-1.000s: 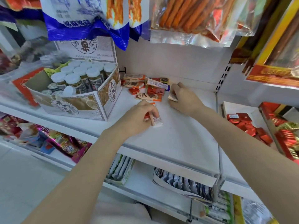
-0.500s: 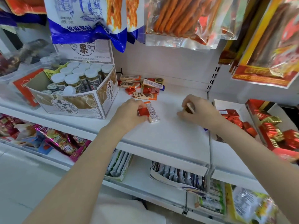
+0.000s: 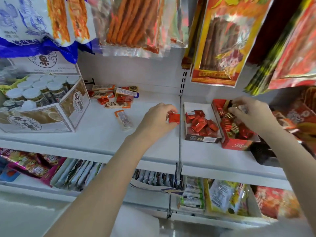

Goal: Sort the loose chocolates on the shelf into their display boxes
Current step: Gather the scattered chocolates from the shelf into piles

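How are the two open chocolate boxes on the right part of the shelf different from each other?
The white-lined box holds square red chocolates lying loose in a low pile; the red box holds mixed red, gold and dark wrapped pieces. The white-lined box has a dark front edge; the red box has a red front with script lettering. The right hand reaches into the red box; the left hand holds a red square short of the white-lined box. Both stand open, side by side.

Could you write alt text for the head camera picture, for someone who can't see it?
A person's left hand holds a red square chocolate beside a box of matching red squares, while the right hand reaches into a red display box; more loose chocolates lie on the white shelf.
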Action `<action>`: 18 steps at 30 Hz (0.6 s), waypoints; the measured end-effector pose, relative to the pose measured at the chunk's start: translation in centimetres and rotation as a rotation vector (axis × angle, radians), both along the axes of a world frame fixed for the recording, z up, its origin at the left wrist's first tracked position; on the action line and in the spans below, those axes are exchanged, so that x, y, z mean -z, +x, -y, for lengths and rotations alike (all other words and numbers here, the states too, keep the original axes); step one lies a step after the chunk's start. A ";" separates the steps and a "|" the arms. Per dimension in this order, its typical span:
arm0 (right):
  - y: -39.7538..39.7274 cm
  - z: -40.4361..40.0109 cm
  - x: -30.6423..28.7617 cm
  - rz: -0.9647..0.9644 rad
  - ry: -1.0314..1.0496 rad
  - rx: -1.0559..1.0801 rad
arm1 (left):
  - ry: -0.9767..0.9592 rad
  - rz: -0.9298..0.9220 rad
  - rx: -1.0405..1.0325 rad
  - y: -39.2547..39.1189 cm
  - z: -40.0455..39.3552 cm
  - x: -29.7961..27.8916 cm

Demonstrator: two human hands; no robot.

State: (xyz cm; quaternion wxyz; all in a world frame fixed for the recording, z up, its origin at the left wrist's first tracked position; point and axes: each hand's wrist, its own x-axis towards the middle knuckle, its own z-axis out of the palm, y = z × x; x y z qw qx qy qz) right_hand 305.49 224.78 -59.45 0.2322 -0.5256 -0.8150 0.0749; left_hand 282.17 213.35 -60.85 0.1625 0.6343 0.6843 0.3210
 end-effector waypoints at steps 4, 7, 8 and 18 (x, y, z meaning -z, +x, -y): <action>0.3 -0.6 0.2 -0.092 -0.035 -0.015 | 0.016 0.123 -0.012 2.4 -1.5 -0.1; 0.6 -0.6 -0.1 -0.110 -0.020 -0.004 | 0.004 0.104 -0.042 4.0 -2.8 0.0; 0.7 -0.4 -0.2 -0.095 -0.004 0.000 | -0.014 0.111 -0.032 4.4 -3.2 0.0; 0.8 1.0 -0.2 -0.013 0.082 -0.137 | -0.082 0.088 -0.073 5.5 -5.7 1.5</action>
